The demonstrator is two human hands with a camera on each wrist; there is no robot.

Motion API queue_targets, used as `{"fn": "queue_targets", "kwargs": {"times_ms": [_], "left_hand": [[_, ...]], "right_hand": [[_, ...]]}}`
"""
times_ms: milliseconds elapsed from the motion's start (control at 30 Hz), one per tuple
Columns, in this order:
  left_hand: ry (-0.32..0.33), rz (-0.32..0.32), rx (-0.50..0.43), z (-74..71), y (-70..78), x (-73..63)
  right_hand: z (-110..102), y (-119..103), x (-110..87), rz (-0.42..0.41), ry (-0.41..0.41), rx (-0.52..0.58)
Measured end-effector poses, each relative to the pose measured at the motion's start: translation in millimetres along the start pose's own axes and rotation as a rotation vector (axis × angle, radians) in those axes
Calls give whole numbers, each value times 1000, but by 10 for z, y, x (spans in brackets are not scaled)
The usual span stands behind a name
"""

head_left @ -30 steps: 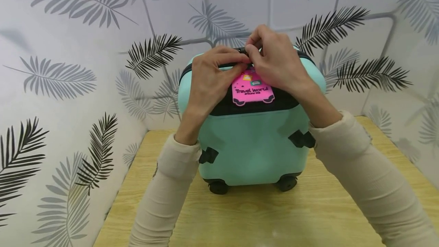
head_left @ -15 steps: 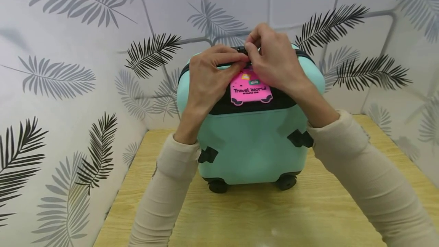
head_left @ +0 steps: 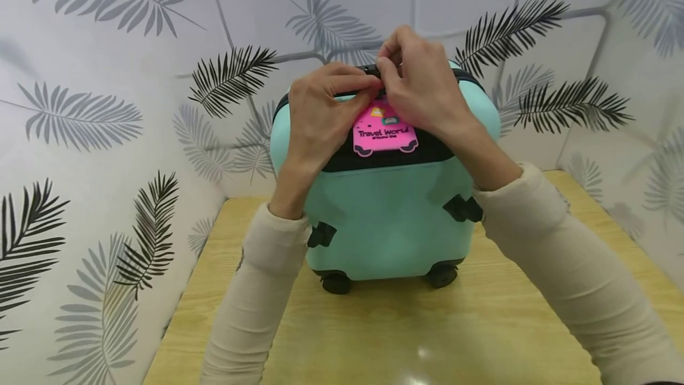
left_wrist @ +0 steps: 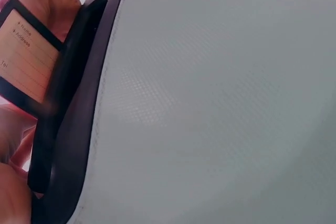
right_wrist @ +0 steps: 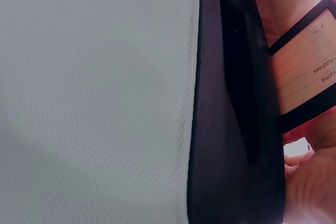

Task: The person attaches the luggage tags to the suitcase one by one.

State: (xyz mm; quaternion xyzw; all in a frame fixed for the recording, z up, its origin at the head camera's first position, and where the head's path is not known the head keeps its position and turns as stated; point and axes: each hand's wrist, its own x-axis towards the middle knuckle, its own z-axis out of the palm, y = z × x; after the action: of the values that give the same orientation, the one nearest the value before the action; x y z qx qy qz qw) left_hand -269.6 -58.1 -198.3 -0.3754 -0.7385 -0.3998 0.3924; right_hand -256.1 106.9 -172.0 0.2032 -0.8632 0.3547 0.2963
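Observation:
A mint-green suitcase (head_left: 390, 218) stands upright on its wheels. At its black top front hangs a pink luggage tag (head_left: 383, 135) reading "Travel World". My left hand (head_left: 323, 111) pinches at the tag's upper end with thumb and fingers. Just to the right, my right hand (head_left: 424, 85) pinches with thumb and forefinger beside a small black part (head_left: 370, 69) at the top. What lies between the fingertips, probably the tag's strap, is mostly hidden. From below, the left wrist view shows the tag's name-and-address card (left_wrist: 26, 53) beside a black carry handle (left_wrist: 44, 150).
Under the suitcase is a wood-grain table (head_left: 374, 337). Behind it and on both sides rise walls (head_left: 107, 195) covered with a grey and black leaf pattern. Black wheels (head_left: 336, 282) touch the tabletop.
The whole head view has shifted slightly, so suitcase and hands appear a little higher and further left. Both hands keep almost the same pinch at the tag's top.

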Motion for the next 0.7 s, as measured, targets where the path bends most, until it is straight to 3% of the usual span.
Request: {"fn": "queue_targets", "kwargs": {"times_ms": [167,333,500,600,700], "left_hand": [[9,34,46,19,-32,-26],[-5,44,-9,15,-58,-24],[-27,11,-95,-8,-63,-12],[-23,-8,-102,-27,-62,-19],[-8,-1,-85,-48,-63,-22]], "right_hand": [[33,2,8,20,25,18],[26,31,29,26,39,88],[-70,67,21,50,-21,214],[-105,79,10,67,-75,252],[-86,79,20,43,-73,274]]}}
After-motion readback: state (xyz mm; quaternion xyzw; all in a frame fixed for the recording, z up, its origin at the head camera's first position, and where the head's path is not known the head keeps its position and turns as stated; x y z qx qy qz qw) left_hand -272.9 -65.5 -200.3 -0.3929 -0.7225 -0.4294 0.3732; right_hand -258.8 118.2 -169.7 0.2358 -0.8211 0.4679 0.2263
